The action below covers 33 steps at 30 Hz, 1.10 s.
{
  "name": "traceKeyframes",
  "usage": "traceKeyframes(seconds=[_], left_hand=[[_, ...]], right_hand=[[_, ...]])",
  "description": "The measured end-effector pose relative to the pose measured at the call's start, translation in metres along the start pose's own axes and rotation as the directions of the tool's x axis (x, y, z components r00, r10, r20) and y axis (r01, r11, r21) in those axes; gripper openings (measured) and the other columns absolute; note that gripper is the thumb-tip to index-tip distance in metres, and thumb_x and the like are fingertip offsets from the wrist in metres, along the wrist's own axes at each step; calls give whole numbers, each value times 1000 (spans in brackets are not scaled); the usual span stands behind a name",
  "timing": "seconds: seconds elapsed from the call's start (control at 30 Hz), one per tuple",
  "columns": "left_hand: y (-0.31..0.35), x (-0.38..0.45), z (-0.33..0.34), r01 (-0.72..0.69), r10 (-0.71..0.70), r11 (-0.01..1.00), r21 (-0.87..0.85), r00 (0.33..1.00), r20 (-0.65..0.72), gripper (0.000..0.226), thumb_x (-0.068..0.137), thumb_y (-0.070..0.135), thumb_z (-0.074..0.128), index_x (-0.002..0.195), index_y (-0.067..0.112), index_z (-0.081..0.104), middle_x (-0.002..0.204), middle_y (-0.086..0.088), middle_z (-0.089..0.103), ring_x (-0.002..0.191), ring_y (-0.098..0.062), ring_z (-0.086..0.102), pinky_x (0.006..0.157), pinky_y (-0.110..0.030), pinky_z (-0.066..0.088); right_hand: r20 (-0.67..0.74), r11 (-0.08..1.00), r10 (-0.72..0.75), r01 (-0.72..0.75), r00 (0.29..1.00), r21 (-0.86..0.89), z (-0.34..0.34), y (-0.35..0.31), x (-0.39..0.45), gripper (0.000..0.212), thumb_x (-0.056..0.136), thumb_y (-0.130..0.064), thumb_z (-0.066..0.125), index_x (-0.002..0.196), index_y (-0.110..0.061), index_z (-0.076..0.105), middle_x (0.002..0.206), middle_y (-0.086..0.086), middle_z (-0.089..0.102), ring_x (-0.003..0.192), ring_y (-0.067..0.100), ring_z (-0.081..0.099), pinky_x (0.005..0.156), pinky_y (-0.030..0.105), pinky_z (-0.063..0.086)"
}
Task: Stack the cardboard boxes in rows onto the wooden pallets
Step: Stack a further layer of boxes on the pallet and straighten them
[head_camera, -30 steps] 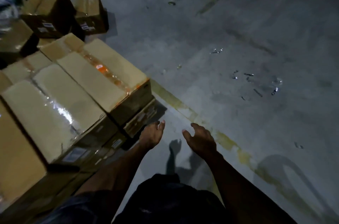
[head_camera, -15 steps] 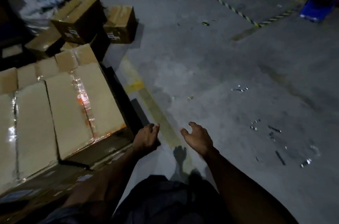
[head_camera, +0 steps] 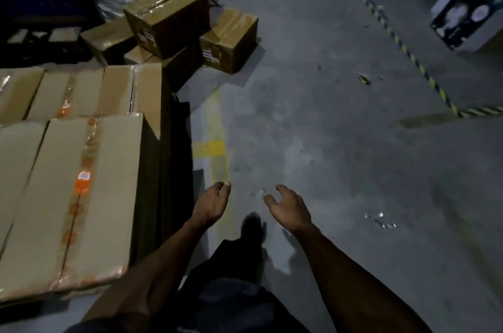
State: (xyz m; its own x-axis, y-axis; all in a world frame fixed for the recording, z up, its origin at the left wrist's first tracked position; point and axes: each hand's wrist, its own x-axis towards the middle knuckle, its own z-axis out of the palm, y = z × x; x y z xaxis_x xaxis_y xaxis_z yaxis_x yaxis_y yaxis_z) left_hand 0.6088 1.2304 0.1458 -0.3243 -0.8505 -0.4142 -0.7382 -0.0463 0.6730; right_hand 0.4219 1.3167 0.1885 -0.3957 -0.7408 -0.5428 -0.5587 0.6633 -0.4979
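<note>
Left hand [head_camera: 211,203] and right hand [head_camera: 290,208] extended forward over concrete floor [head_camera: 326,155], fingers loosely curled, grasping nothing, stacked cardboard boxes [head_camera: 76,182] at left, orange tape print unreadable, loose boxes [head_camera: 168,16] beyond.

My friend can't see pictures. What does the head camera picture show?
A person's empty left hand and right hand reach forward over a grey concrete floor. Taped stacked boxes sit at the left, with loose boxes piled further ahead.
</note>
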Motion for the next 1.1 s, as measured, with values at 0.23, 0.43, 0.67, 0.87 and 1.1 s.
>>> traceKeyframes(seconds=[0.23,0.43,0.67,0.87,1.1], left_hand=[[77,161,-49,64,-64,998,-14,997,-38,59,107,49,29,118,1,62,120,-21,65,114,-38,60,88,-38,42],[139,280,-99,77,-81,996,-34,987,-138,54,108,45,31,120,2,62,121,-21,66,114,-38,60,90,-40,44],[179,437,-118,150,-156,988,-45,972,-179,48,104,56,27,99,16,52,100,-20,63,97,-35,62,82,-41,45],[238,565,-174,227,-263,962,-151,919,-294,49,108,43,32,92,3,54,87,-16,56,86,-37,58,70,-35,35],[275,698,-246,239,-330,938,-250,837,-436,50,108,45,31,95,7,60,89,-10,63,82,-27,58,70,-36,39]], right_hand=[[43,998,-57,58,997,-20,-96,-78,162,68,97,-56,48,154,-20,36,157,6,40,143,28,37,118,43,32],[50,991,-128,130,991,-39,-164,-136,287,68,98,-57,48,154,-19,36,158,6,39,144,28,36,117,42,31],[123,986,-155,162,980,-44,-220,-187,476,68,96,-55,49,154,-21,36,157,6,39,143,30,36,117,43,32],[238,957,-232,265,943,-120,-296,-276,621,69,97,-55,49,154,-20,35,157,7,39,143,31,36,117,44,32],[296,895,-366,420,882,-148,-350,-402,740,66,97,-55,50,154,-25,34,157,6,38,143,28,36,115,46,34]])
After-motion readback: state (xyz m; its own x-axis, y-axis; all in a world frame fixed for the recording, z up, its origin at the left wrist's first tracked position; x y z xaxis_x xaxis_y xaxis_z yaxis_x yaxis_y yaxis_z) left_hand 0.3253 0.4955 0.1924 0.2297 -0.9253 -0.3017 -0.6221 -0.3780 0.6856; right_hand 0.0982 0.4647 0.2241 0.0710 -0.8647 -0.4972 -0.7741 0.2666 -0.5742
